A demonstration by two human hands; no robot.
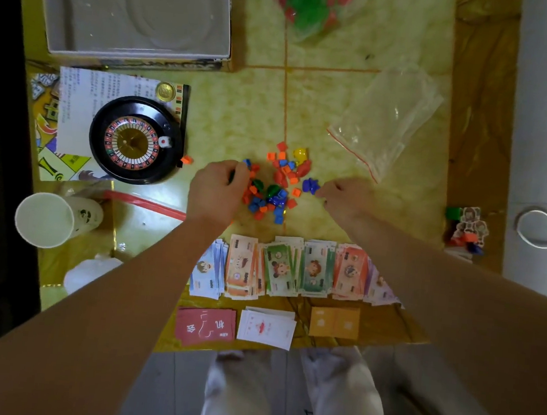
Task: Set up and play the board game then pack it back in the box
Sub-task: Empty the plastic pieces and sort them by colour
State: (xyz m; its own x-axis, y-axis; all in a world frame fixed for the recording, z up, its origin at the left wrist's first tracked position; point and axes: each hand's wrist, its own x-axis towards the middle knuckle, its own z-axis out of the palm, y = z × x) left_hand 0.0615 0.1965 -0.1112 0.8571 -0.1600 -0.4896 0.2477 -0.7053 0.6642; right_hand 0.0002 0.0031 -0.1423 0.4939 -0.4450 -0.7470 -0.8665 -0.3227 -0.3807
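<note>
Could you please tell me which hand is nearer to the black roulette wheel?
Left. The left hand sits just right of the black round roulette wheel, at the left side of the pile of small coloured plastic pieces; the right hand lies beyond that pile, farther away.

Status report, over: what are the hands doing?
Left hand gripping pieces at pile. Right hand at blue piece, grip unclear. Nothing blocking.
</note>
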